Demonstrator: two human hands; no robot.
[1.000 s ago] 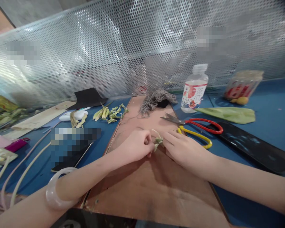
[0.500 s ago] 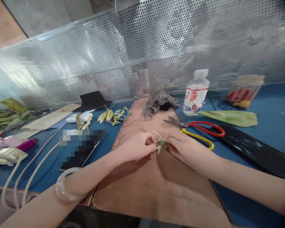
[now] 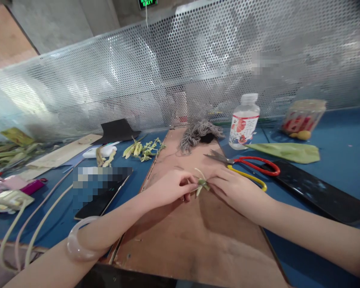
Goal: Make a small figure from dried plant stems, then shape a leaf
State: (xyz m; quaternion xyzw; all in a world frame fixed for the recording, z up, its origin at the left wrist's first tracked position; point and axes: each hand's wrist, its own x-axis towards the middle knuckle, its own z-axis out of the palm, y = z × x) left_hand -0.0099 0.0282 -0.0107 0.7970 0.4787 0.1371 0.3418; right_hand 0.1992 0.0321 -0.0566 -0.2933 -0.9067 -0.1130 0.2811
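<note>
Between my hands, above the brown wooden board (image 3: 195,240), is a small piece woven or knotted from green leaf strips (image 3: 203,183), with pale ends sticking out. My left hand (image 3: 175,186), below a pale bangle (image 3: 81,244) on the wrist, pinches it from the left. From the right, my right hand (image 3: 232,186) pinches it with fingertips pressed together. Just behind the right hand lie scissors (image 3: 246,164) with one red and one yellow handle, blades spread. Farther back on the board rests a tangle of grey yarn (image 3: 196,134).
A labelled plastic bottle (image 3: 244,122), a jar (image 3: 303,118), a green husk-like leaf (image 3: 285,152) and a black tray-like object (image 3: 321,192) stand or lie at right. At left are a phone (image 3: 108,196), cables (image 3: 48,212) and wilted plant pieces (image 3: 147,149). Perforated metal sheeting (image 3: 138,80) runs across the back.
The view has tilted slightly upward, so an exit sign now shows at the top. Both hands keep pinching the green leaf piece, with only slight finger shifts.
</note>
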